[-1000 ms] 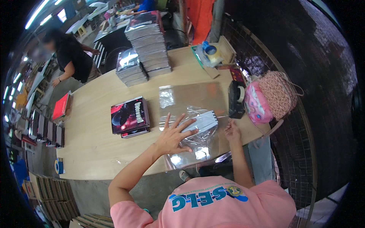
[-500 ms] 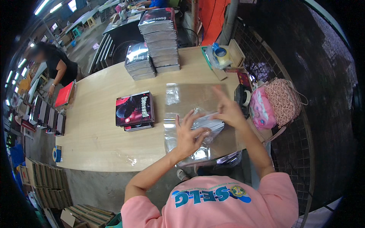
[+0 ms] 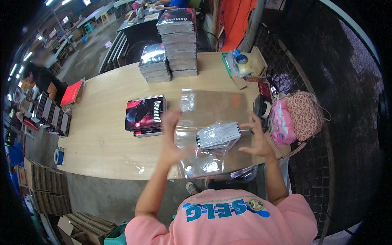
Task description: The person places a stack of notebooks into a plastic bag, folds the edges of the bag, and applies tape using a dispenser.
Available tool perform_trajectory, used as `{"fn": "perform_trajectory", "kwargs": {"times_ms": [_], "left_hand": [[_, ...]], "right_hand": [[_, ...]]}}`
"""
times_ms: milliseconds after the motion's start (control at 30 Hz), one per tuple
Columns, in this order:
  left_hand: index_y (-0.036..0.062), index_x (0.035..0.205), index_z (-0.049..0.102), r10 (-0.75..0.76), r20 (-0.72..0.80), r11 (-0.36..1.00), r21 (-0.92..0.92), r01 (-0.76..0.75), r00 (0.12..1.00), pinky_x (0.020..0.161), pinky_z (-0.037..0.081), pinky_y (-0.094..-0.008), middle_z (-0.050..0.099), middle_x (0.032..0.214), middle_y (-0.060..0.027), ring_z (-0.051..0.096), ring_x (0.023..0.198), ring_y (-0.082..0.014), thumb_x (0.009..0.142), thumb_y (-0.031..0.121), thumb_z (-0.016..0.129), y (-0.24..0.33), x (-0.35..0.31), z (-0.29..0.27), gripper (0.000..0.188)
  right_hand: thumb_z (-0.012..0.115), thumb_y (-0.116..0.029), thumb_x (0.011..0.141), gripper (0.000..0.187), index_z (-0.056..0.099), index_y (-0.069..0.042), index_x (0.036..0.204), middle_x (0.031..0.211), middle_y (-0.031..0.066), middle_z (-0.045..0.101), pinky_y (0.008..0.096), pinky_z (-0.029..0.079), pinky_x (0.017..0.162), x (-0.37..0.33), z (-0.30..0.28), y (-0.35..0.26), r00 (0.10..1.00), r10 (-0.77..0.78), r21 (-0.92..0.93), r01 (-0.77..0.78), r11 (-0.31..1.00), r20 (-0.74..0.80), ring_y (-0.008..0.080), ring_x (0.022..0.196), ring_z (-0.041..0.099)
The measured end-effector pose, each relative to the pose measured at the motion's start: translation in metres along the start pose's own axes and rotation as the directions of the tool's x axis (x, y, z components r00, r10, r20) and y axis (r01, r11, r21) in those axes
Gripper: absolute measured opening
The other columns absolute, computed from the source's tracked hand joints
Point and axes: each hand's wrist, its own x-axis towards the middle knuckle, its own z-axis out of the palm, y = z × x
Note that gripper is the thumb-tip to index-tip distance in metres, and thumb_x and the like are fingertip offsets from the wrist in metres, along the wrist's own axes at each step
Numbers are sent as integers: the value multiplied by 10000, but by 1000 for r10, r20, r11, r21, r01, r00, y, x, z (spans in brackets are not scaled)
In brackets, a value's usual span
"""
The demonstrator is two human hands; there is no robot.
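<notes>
A small bundle of spiral-bound notebooks in clear plastic wrap (image 3: 218,136) rests on a stack of clear plastic sheets (image 3: 214,102). Its pale page edges show through the film. My left hand (image 3: 171,141), smeared by motion, is held to the left of the bundle with thumb and fingers apart and nothing in it. On the bundle's right side my right hand (image 3: 258,139) is open, fingers curved and thumb spread, apart from the wrap. Left of my left hand lies a short pile of notebooks with dark red-and-black covers (image 3: 143,113).
Tall stacks of wrapped notebooks (image 3: 177,45) stand at the table's far side. Tape rolls (image 3: 241,60) lie at the far right, a pink bag (image 3: 300,116) at the right edge. A red book (image 3: 73,93) sits at the far left, near another person (image 3: 45,79).
Both hands have let go of the wrapped notebooks and moved apart, the left hand leftward, the right hand a little to the right. The other person has bent away leftward.
</notes>
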Motion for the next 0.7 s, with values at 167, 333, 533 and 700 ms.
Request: {"fn": "perform_trajectory", "kwargs": {"times_ms": [167, 333, 533, 700], "left_hand": [[75, 987, 644, -285, 60, 708, 686, 168, 957, 1033, 379, -503, 423, 1428, -220, 445, 1290, -397, 669, 332, 857, 1, -39, 77, 461], [23, 754, 645, -507, 39, 797, 401, 451, 861, 875, 494, -410, 629, 1169, -199, 631, 1036, -347, 718, 221, 819, -28, -10, 66, 266], [54, 837, 644, -496, 87, 816, 387, 430, 864, 862, 470, -457, 646, 1082, -160, 639, 995, -313, 700, 231, 821, -42, -10, 65, 286], [93, 901, 650, -336, -7, 721, 641, 262, 942, 1002, 296, -660, 530, 1289, -145, 501, 1222, -346, 684, 270, 832, -5, -14, 87, 333]], "right_hand": [[818, -34, 684, 187, 662, -18, 786, 1364, 158, 520, 386, 425, 996, -2, 54, 42, 965, 255, 194, -238, 952, -66, 294, 1279, 499], [830, -39, 674, 195, 656, -15, 757, 1238, 141, 572, 373, 457, 925, 8, 55, 43, 926, 372, 214, -352, 911, -64, 259, 1148, 555], [838, -64, 636, 229, 635, -29, 735, 1175, 118, 551, 313, 446, 847, 15, 61, 65, 945, 320, 103, -313, 944, -64, 191, 1015, 551], [841, -107, 647, 223, 668, -47, 773, 1236, 149, 550, 389, 385, 1018, 12, 53, 44, 979, 197, 157, -187, 970, -48, 278, 1179, 521]]}}
